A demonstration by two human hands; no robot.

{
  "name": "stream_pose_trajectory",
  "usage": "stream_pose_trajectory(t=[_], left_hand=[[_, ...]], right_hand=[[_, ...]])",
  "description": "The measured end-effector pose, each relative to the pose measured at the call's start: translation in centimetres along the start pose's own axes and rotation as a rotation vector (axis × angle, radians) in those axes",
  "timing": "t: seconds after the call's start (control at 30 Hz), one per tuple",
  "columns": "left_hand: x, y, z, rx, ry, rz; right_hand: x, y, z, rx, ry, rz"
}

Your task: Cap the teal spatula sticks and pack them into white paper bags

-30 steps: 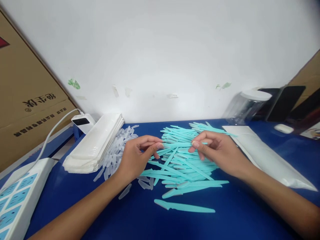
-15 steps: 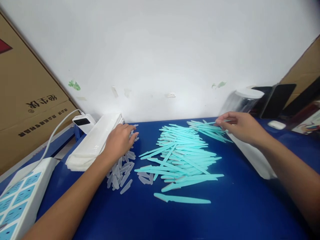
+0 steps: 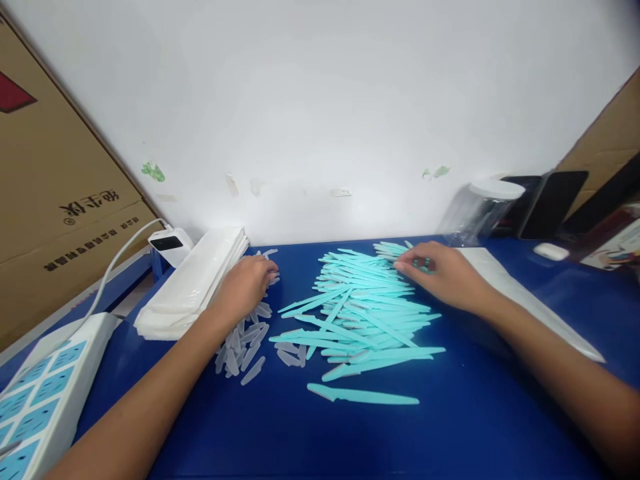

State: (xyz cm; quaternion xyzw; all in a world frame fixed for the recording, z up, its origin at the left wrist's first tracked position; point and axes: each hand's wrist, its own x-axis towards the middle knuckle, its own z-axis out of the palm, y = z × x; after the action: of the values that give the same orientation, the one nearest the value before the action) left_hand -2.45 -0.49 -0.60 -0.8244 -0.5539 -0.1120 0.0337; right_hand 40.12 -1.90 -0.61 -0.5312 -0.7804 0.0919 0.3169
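At far left, box (image 3: pixel 60 167) against the wall (image 3: pixel 320 100), with black print. In front, power strip (image 3: pixel 90 360) with blue sockets; above, white cable (image 3: pixel 107 280) curving up to a device (image 3: pixel 173 248) with a dark screen. Next, bags (image 3: pixel 195 280), white, stacked flat, partly behind the left forearm.

Then left hand (image 3: pixel 245 283), back upward, over caps (image 3: pixel 255 333), fingers curled, tips at the right edge of the heap. Cannot tell its grip, apart or pinched on a cap. Caps translucent, loosely heaped, partly under the hand, with a few farther right, near the left ends of the razors (image 3: pixel 370 313).

Razors teal, piled crosswise on the blue table (image 3: pixel 300 440), between both hands: well apart from the left fingertips, just beside the right ones. Nearer, lone razor (image 3: pixel 360 396), flat, apart from the pile. Behind, small heap (image 3: pixel 390 249), partly hidden by right hand (image 3: pixel 447 273): thumb and forefinger looped, tips close. Cannot tell whether meeting or closed on a razor.

Beyond, packet (image 3: pixel 530 300), jar (image 3: pixel 480 213), phone (image 3: pixel 554 203), white case (image 3: pixel 551 251).
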Motion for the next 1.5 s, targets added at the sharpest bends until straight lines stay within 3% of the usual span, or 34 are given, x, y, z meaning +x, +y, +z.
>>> stream_pose_trajectory(t=[0.23, 0.43, 0.67, 0.77, 0.87, 1.03, 1.2, 1.5], left_hand=[[0.2, -0.3, 0.4, -0.029, -0.012, -0.022], [0.1, -0.6, 0.7, -0.027, -0.013, -0.005], [0.2, -0.1, 0.7, -0.077, -0.002, 0.048], [0.3, 0.8, 0.1, -0.239, 0.065, 0.022], [0.3, 2.1, -0.5, -0.548, 0.134, -0.037], [-0.1, 4.9, -1.3, -1.014, 0.066, -0.073], [-0.6, 6.7, -1.6, -1.139, 0.03, -0.107], [-0.3, 5.9, -0.9, -1.293, 0.18, -0.306]], right_hand=[[0.0, -1.3, 2.6, 0.077, -0.025, -0.05], [-0.1, -1.7, 2.0, 0.133, 0.027, 0.013], [-0.3, -3.0, 0.7, 0.214, 0.182, 0.15], [-0.2, -3.4, 0.2, 0.284, 0.188, 0.183], [-0.3, -3.9, -0.2, 0.368, 0.139, 0.198], [-0.6, -4.9, -0.3, 0.483, 0.056, 0.218], [-0.6, -5.3, -0.2, 0.526, 0.027, 0.224], [-0.7, -5.2, -0.5, 0.576, 0.009, 0.229]])
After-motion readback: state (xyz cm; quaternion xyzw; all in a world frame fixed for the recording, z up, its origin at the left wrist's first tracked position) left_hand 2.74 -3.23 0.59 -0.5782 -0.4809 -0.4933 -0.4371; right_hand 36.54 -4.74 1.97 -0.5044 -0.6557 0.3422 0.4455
